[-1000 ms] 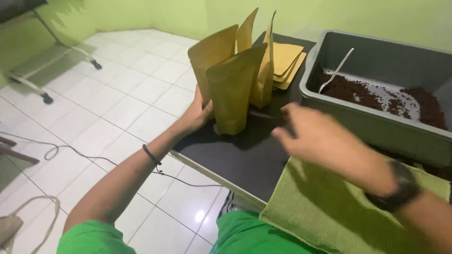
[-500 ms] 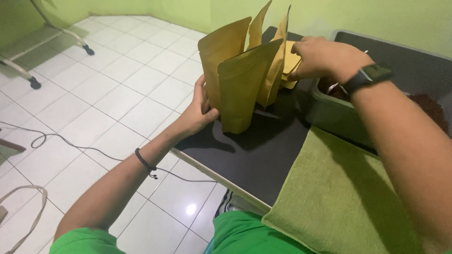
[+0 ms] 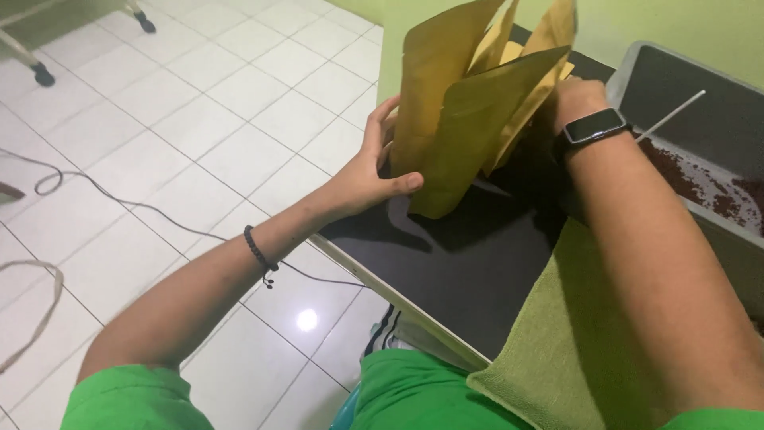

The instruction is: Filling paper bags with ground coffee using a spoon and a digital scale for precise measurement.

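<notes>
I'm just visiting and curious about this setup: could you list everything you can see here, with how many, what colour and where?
Upright tan paper pouches: several, exact count unclear, standing on the table's far side.
Black-topped table: one, centre.
Green towel cloth: one, draped over the table's near right part.
Grey plastic tub: one, right, holding dark brown granules.
White stick: one, leaning inside the tub.
White tiled floor: left, with a grey cable lying across it.
Wheeled frame legs: top left corner.
Black smartwatch: one, on the right wrist.
Black cord bracelet: one, on the left wrist.
Left hand: gripping the front pouch's side.
Right hand: behind the pouches, mostly hidden.
</notes>
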